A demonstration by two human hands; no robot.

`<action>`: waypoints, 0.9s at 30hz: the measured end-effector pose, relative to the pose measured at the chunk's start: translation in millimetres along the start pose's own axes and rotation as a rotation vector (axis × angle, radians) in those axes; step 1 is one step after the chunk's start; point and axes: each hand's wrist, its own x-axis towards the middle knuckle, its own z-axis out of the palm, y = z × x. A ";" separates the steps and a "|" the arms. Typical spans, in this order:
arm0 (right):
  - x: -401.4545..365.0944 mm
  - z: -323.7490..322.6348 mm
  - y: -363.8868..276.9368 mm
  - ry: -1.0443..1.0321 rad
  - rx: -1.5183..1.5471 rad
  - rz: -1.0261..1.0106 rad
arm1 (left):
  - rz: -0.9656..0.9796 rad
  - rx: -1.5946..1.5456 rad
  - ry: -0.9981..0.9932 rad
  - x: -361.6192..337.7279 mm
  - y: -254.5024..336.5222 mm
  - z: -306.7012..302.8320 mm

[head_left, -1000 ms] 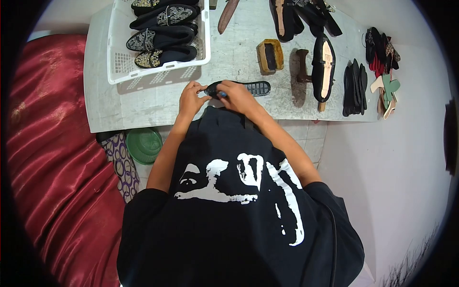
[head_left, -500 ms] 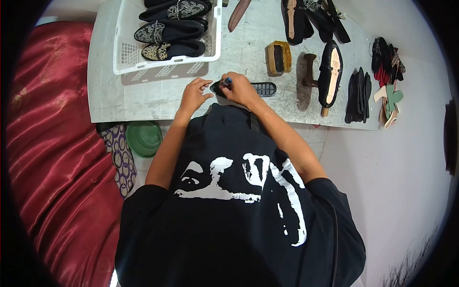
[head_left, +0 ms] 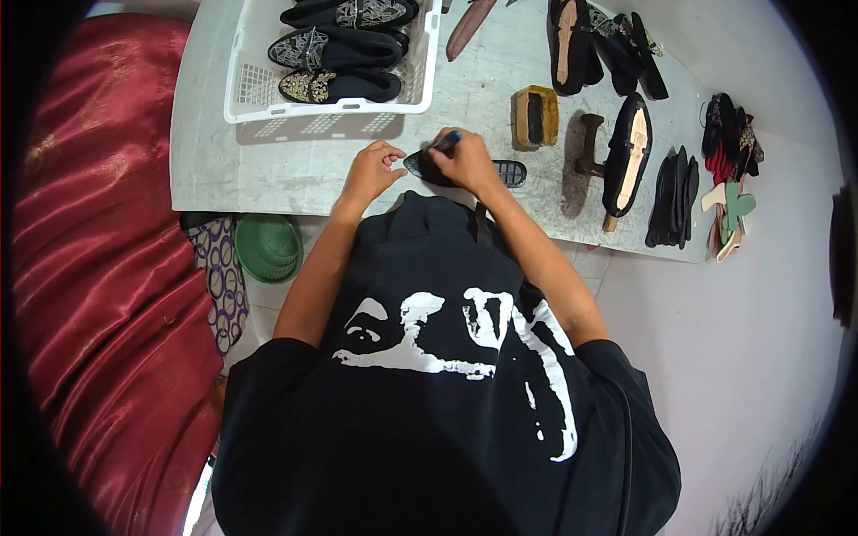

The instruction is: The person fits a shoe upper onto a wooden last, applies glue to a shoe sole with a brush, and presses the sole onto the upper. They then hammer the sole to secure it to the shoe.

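A black shoe sole [head_left: 510,172] lies flat near the front edge of the table, its pointed toe to the left and its ridged heel to the right. My right hand [head_left: 466,163] is closed round a dark pen-like tool with a blue end [head_left: 450,140] and rests over the middle of the sole, hiding part of it. The tool leans up to the right; its lower tip is too small to make out. Beside the toe, my left hand [head_left: 372,171] has its thumb and bent fingers apart, with nothing visible between them.
Behind my hands stands a white basket [head_left: 331,113] of decorated black shoes. To the right are a small yellowish box [head_left: 547,118], a metal shoe anvil [head_left: 587,146], a black shoe upper on a last [head_left: 627,152] and stacked black pieces [head_left: 672,201]. A green basin [head_left: 267,250] sits below the table.
The whole view has shifted and tilted slightly. My right hand has moved a little along the sole toward the heel, and the tool leans further right. My left hand stays by the toe.
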 end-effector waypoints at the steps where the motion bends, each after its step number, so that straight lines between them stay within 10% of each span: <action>1: 1.0 7.2 -2.8 -0.018 -0.008 -0.047 | 0.011 0.003 0.007 0.8 -0.2 -0.1; 19: 7.9 22.5 6.8 -0.066 -0.018 -0.051 | -0.051 -0.035 0.028 -1.3 5.1 -1.3; 27: -28.9 -36.7 31.0 0.325 -0.109 0.174 | -0.041 0.003 0.008 -2.2 5.6 0.4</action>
